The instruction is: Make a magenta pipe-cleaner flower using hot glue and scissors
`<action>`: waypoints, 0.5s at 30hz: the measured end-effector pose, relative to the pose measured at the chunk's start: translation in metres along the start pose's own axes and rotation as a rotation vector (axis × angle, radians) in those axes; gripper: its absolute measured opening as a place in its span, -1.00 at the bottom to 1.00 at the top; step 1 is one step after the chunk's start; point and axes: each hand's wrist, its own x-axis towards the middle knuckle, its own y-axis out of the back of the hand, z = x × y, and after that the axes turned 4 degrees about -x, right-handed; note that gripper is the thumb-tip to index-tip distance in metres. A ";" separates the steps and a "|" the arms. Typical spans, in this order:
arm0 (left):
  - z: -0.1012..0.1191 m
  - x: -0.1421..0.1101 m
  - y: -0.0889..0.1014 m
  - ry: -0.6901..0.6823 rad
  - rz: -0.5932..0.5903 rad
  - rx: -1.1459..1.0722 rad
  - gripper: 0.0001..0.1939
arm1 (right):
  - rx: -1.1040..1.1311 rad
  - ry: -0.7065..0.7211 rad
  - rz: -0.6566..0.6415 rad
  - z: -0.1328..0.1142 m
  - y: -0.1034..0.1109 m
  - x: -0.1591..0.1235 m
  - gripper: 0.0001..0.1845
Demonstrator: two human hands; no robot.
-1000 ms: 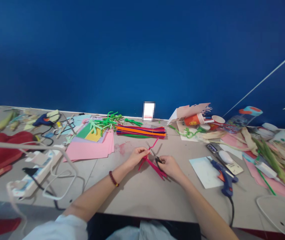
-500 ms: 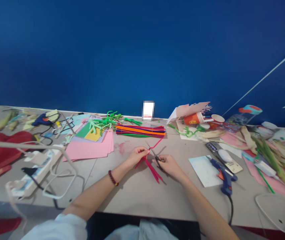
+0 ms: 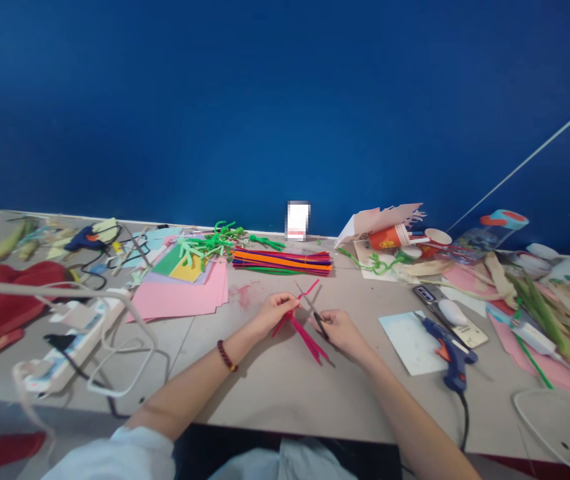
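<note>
My left hand (image 3: 281,313) is closed, pinching several bright pink pipe cleaners (image 3: 307,338) near where they gather. Most of the bundle fans down to the right over the table, and one twisted end pokes up past my fingertips. In my closed right hand (image 3: 341,328) is a pair of dark-handled scissors (image 3: 317,319), blades pointing up and left beside that upper end. Whether the blades touch the pink end I cannot tell. Beyond my hands lies a banded bundle of orange, purple and red pipe cleaners (image 3: 282,262).
Pink paper sheets (image 3: 179,298) and green pipe-cleaner pieces (image 3: 222,237) are at the back left. A white power strip (image 3: 72,347) with cables sits left. A blue glue gun (image 3: 452,353) rests by a pale card (image 3: 407,340) on the right, near a phone (image 3: 425,298) and paper cups (image 3: 389,237).
The scissors have shifted slightly to the right, and the upper pink end now shows shorter beside the blades. My left hand has barely moved and keeps its pinch.
</note>
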 end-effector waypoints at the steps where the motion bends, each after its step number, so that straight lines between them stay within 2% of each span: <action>1: -0.001 0.001 0.000 0.005 0.001 -0.006 -0.71 | 0.026 -0.016 -0.002 0.000 0.000 0.001 -0.52; 5: -0.003 0.003 0.003 -0.007 0.006 -0.032 -0.70 | 0.090 -0.091 -0.014 -0.003 0.000 0.001 -0.53; 7: -0.003 0.004 0.003 -0.020 0.028 -0.068 -0.70 | 0.060 -0.076 0.003 -0.005 0.002 0.001 -0.55; 11: -0.004 0.005 0.004 -0.011 0.098 -0.178 -0.60 | -0.125 0.066 0.145 -0.003 0.009 0.002 -0.61; 15: -0.002 0.003 0.001 -0.049 0.195 -0.196 -0.53 | -0.341 0.102 0.276 0.005 0.018 0.008 -0.69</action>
